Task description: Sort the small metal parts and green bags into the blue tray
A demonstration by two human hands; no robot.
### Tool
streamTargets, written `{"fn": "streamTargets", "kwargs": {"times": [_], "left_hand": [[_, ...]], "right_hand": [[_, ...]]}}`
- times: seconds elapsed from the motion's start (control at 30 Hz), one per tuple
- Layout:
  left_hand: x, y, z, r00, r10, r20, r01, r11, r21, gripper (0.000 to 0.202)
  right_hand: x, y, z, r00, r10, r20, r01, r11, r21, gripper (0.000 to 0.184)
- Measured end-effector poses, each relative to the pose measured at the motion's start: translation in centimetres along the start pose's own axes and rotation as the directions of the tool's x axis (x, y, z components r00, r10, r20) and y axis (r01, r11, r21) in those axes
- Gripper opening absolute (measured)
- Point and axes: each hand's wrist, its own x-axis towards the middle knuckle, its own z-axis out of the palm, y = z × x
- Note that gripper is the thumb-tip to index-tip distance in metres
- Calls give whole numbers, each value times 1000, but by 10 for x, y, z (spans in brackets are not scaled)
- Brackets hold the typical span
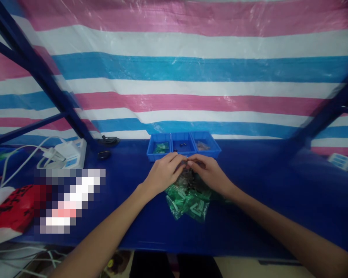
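Observation:
My left hand (167, 172) and my right hand (211, 172) meet just in front of the blue divided tray (159, 156). The fingertips of both are pinched together at one spot, and whatever small thing they hold there is too hidden to name. Beneath them lies a pile of small clear bags with green pieces (188, 202). Small black pieces (189, 187) and brownish clear packets (185, 175) lie at the top of this pile, partly covered by my fingers. The tray's left compartment holds green packets (161, 148), the middle small black pieces (183, 144), the right brownish packets (202, 145).
On the blue table (258, 181), a white power strip (79, 154) with plugs and cables stands at left. Near it are a black oval object (103, 155) and a red-and-white bag (20, 208). Blue frame posts (50, 87) rise at the sides before a striped sheet (191, 69).

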Motion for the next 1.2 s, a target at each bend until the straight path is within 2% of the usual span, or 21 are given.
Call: {"fn": "streamTargets", "kwargs": {"times": [0.33, 0.63, 0.93, 1.07, 1.2], "left_hand": [[1, 3, -2, 1000, -1, 1, 1, 1000, -12, 15], [1, 3, -1, 1000, -4, -2, 4, 1000, 19, 17], [1, 0, -1, 999, -21, -47, 22, 999, 33, 15], [1, -3, -3, 998, -38, -44, 44, 991, 126, 20], [-1, -9, -6, 998, -53, -21, 57, 976, 209, 20]], "right_hand": [[-4, -7, 1, 999, -50, -4, 49, 989, -142, 33], [-3, -6, 1, 996, -66, -61, 56, 986, -159, 20], [3, -3, -8, 999, -40, 11, 41, 997, -64, 16], [19, 0, -16, 985, -143, -97, 114, 959, -259, 12], [51, 8, -19, 944, -305, -130, 195, 827, -527, 12]]}}
